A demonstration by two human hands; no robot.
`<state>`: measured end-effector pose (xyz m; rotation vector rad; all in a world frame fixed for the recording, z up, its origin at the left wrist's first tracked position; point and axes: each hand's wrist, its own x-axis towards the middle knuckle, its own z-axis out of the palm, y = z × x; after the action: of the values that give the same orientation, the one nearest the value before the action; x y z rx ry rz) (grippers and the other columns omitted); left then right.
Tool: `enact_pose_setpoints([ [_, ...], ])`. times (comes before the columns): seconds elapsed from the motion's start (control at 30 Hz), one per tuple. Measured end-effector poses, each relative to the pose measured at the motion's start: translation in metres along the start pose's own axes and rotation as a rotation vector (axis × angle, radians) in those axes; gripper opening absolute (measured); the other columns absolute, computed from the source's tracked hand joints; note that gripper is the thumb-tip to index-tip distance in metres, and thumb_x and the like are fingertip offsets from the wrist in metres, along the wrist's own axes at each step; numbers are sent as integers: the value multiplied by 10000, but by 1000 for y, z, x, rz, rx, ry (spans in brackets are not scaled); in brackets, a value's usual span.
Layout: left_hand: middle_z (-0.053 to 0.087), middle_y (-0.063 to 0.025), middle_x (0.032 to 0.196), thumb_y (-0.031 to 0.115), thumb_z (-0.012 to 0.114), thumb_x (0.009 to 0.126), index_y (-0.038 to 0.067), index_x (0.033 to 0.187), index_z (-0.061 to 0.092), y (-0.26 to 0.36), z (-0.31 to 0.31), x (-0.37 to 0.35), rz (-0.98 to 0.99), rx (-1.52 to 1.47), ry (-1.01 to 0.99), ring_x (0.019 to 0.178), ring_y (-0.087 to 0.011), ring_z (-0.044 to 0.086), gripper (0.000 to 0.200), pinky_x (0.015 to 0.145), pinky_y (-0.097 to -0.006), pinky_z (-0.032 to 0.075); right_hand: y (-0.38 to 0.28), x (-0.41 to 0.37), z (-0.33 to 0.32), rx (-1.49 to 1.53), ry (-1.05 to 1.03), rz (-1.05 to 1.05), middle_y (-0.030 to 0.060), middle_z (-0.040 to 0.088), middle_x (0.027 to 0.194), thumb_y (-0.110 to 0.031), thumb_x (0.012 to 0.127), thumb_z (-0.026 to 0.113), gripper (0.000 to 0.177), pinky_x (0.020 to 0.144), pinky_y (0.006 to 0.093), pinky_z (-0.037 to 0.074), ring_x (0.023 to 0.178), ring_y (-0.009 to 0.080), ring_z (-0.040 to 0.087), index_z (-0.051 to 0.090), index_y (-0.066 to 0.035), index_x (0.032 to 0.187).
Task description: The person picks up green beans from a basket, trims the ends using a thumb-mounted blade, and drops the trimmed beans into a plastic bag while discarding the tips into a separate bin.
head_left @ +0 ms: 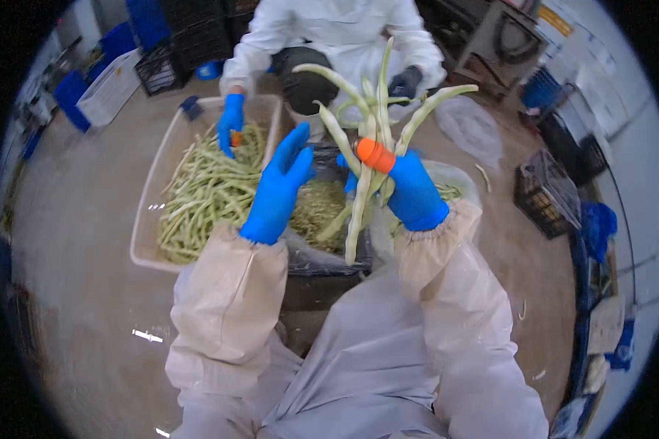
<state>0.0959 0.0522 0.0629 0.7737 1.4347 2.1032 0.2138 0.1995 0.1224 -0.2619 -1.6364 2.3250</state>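
Note:
My right hand, in a blue glove with an orange thumb cover, grips a bunch of long pale green bean pods. The pods fan out above the hand, and some hang below it. To the left, my blue-gloved left hand is raised with its fingers apart, holding nothing. Below and between my hands lies a heap of green trimmings in a container lined with clear plastic. Bean pods fill much of a white tub beside my left hand.
Across from me sits a person in white, one blue-gloved hand over the tub, the other dark-gloved. A clear bag with green pieces stands behind my right hand. A black crate is at the right.

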Motion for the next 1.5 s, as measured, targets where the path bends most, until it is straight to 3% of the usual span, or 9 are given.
enact_pose_setpoints([
  [0.1, 491, -53, 1262, 108, 555, 878, 62, 1368, 371, 1, -23, 5, 166, 43, 18, 1086, -154, 492, 525, 895, -280, 417, 32, 7, 24, 72, -122, 119, 109, 640, 818, -228, 794, 683, 351, 578, 296, 508, 652, 191, 638, 595, 8, 1039],
  [0.2, 623, -16, 856, 101, 568, 859, 18, 1201, 517, 0, -45, 4, -116, 132, -39, 742, -108, 564, 356, 668, -256, 462, 56, 18, 30, -37, -207, 270, 92, 639, 802, -236, 791, 687, 328, 555, 285, 489, 631, 170, 622, 607, -5, 1010],
  [0.3, 625, -32, 793, 148, 587, 854, 4, 1061, 595, -22, -67, 15, 209, 379, 271, 633, -96, 552, 252, 558, -241, 447, 66, 18, 16, -11, -183, 298, 56, 617, 726, -245, 755, 710, 315, 527, 253, 450, 593, 137, 592, 624, -21, 960],
  [0.57, 644, -49, 755, 158, 601, 842, -9, 961, 652, 40, -140, 4, 84, 528, 822, 535, -76, 517, 212, 466, -226, 396, 59, 29, -12, -302, -309, 577, 35, 609, 770, -182, 720, 733, 396, 560, 258, 436, 642, 126, 585, 607, -16, 1056],
  [0.7, 643, -58, 761, 157, 626, 825, 7, 930, 664, 54, -182, 0, 221, 382, 1056, 531, -92, 523, 188, 445, -236, 404, 63, 29, -20, -121, -234, 402, 48, 607, 978, -159, 748, 683, 508, 689, 281, 485, 865, 140, 592, 526, -9, 1207],
  [0.83, 636, -81, 762, 127, 650, 795, -11, 954, 626, 31, -162, 8, 24, 441, 953, 571, -145, 582, 212, 465, -254, 445, 67, 44, -47, -283, -138, 512, 58, 617, 986, -219, 791, 666, 464, 680, 276, 500, 869, 143, 606, 535, -36, 1197],
  [0.97, 654, -114, 807, 140, 602, 832, -11, 992, 580, -65, -92, 13, -207, -3, 325, 628, -238, 643, 221, 563, -303, 532, 87, 47, -28, -95, 79, 358, 72, 632, 787, -255, 782, 692, 335, 538, 271, 467, 598, 153, 597, 612, -22, 1010],
  [1.07, 594, -103, 1087, 342, 476, 942, -5, 1173, 489, -69, -28, -3, -551, -226, 77, 942, -187, 605, 417, 821, -319, 504, 105, 48, -19, -44, 120, 289, 58, 632, 821, -260, 787, 699, 321, 562, 258, 467, 647, 137, 599, 624, -32, 1000],
  [1.5, 567, -67, 1144, 510, 346, 947, 61, 1298, 414, -84, -16, -12, -517, -323, 58, 1006, -137, 548, 574, 905, -293, 429, 142, 43, 10, -318, 158, 120, 23, 560, 823, -439, 904, 526, 481, 621, 275, 401, 730, 108, 474, 560, 15, 1059],
])
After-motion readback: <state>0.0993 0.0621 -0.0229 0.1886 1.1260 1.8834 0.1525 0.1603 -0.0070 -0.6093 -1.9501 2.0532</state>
